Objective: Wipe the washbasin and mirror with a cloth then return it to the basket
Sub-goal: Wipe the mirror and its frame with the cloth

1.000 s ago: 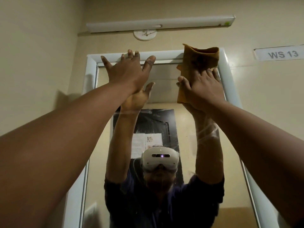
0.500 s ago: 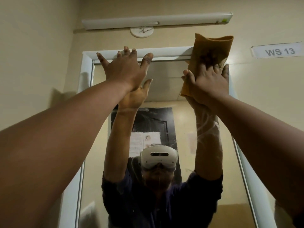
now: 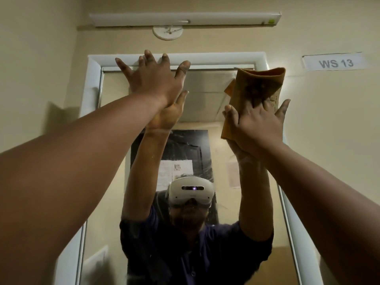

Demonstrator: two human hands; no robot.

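In the head view the right hand (image 3: pixel 257 124), fingers spread flat, presses the orange cloth (image 3: pixel 257 87) lower on the mirror (image 3: pixel 205 99) by its top right corner than half a second ago, while the open left hand (image 3: pixel 154 79) stays flat near the white frame (image 3: pixel 205 57).

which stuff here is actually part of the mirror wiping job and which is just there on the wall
Part of the job:
white-framed wall mirror
folded orange-brown cloth, pressed to the glass by the right hand
left hand, flat on the mirror's top

Just there:
white tube light fitting
round white ceiling-rose plate
white "WS 13" label
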